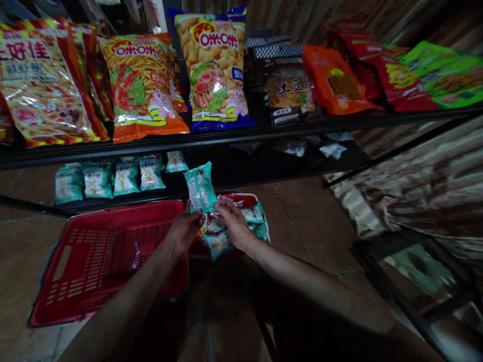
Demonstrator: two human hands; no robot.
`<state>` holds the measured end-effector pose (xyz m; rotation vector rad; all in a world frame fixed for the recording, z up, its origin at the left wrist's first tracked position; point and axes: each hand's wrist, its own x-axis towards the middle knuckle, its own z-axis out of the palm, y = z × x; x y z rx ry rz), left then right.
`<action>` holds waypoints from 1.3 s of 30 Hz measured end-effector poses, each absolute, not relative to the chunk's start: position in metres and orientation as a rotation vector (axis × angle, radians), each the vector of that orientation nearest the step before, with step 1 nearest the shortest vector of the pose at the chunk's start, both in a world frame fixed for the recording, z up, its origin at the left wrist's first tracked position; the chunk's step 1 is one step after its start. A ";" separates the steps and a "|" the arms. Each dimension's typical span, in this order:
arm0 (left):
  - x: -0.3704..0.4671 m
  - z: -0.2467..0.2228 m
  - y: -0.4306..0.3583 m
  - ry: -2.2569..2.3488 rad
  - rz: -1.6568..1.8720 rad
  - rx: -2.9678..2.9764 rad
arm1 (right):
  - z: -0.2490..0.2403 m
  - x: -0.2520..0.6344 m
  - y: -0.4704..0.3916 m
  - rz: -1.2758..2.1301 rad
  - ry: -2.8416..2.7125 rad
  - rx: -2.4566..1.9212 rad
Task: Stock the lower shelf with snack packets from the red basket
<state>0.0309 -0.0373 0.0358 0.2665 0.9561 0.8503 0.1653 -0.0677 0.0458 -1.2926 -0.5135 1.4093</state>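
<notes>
Between my two hands is a small teal snack bag [201, 188], its back label facing me. My left hand [185, 229] pinches its lower left corner, and my right hand [231, 221] grips the lower right corner. Right below lies a red and white container [268, 229] with several more teal snack bags [221, 245] in it, partly covered by my hands. On the lower shelf [234, 173], a row of similar teal snack bags [126, 177] stands upright to the left of the held one.
A red shopping basket [64, 256] sits on the floor at the left, with a small clear wrapper inside. Large snack bags [215, 70] line the upper shelf [151, 143]. A dark-framed stool [407, 291] and a striped curtain [422, 186] are at the right.
</notes>
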 end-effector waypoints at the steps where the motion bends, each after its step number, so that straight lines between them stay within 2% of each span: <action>1: 0.029 0.036 -0.038 0.962 0.836 0.275 | 0.047 0.167 -0.066 1.402 -0.502 -1.291; 16: 0.034 0.033 -0.052 0.941 0.704 0.520 | 0.042 0.193 -0.045 1.344 -0.524 -1.316; 31: 0.036 0.031 -0.055 1.052 0.792 0.629 | 0.041 0.198 -0.044 1.378 -0.654 -1.293; 35: 0.037 0.032 -0.057 1.058 0.763 0.707 | 0.030 0.201 -0.040 1.267 -0.609 -1.411; 39: 0.041 0.038 -0.060 1.217 0.852 0.809 | 0.025 0.201 -0.039 0.919 -0.912 -1.575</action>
